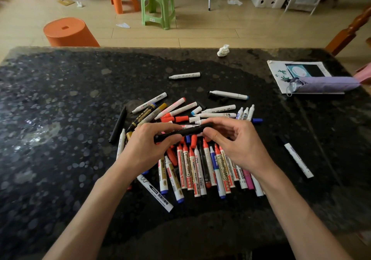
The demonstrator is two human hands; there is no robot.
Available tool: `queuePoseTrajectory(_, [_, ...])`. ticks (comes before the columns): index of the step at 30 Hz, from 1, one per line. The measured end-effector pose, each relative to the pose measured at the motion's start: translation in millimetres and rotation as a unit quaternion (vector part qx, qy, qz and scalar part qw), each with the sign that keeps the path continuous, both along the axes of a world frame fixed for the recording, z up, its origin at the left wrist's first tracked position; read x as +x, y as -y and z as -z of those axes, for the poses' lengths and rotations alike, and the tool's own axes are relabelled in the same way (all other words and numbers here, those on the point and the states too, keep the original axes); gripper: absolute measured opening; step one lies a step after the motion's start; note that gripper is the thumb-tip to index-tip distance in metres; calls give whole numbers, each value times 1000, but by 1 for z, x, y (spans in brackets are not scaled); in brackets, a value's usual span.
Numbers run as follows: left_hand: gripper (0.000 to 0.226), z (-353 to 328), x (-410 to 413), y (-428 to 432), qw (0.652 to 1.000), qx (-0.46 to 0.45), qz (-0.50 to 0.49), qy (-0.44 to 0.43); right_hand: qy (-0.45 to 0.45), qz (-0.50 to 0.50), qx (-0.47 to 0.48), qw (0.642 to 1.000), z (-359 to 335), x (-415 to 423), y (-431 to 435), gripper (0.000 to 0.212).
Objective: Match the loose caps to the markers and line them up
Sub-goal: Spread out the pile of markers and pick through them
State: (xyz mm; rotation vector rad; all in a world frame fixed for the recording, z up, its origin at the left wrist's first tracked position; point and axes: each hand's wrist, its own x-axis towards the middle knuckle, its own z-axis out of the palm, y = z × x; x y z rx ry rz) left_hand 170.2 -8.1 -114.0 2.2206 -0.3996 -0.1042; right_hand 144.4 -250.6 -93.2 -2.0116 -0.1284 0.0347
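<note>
Now both hands hold one black marker in the air, just above the pile of markers in the middle of the table. The black marker lies almost level, with its right end a little more toward the far edge than its left end. The left hand grips the left end: its fingers are curled over the top of the barrel, and the tip of the black marker shows just under them. The right hand pinches the right end between the thumb from below and the forefinger from above; the other fingers of this hand are loosely bent and do not seem to touch the barrel. Between the two hands the middle part of the barrel is free. Whether a cap sits on either end I cannot tell. Under the hands, toward the near edge, a row of markers lies side by side with the tips pointing to the far edge. Some loose red caps and a blue cap lie among the pile. A second black pen lies alone at the left of the pile, and a white marker lies apart toward the far edge. A crumpled tissue sits at the far edge.
</note>
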Motion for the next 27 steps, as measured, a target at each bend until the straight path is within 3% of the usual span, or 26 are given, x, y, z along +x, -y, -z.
queuePoseTrajectory(10, [28,-1,-6,5,998,-50,7,29,0,-1,53,999,0,-4,-3,24])
queuePoseTrajectory(19, [28,1,-7,8,998,-56,9,-15,-17,9,55,998,0,-7,-1,22])
queuePoseTrajectory(24, [22,-4,-10,25,995,-83,37,-32,-92,47,159,982,1,-6,-14,17])
queuePoseTrajectory(27, [34,0,-14,34,994,-83,47,-47,-123,79,188,971,9,-9,-26,22])
